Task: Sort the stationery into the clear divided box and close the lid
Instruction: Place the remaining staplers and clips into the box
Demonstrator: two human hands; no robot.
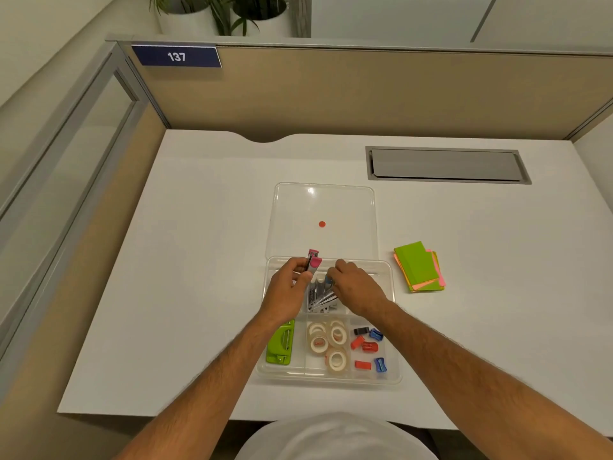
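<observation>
Tape rolls (326, 343) nearest; left grip (288, 277) pinching pink stapler (313, 262) above box (391, 376).

Office cubicle — white desk (205, 260) enclosed by tan fabric partition panels (365, 94) with grey metal frames; blue number plate "137" (176, 56) at 11 o'clock; recessed cable-access flap (446, 165) at 1 o'clock; potted plants (229, 14) beyond, 12 o'clock.

A white bench (199, 260) carries a grey cable hatch (446, 165); behind it, a partition's "137" sign (176, 56) and potted plants (229, 13).
</observation>
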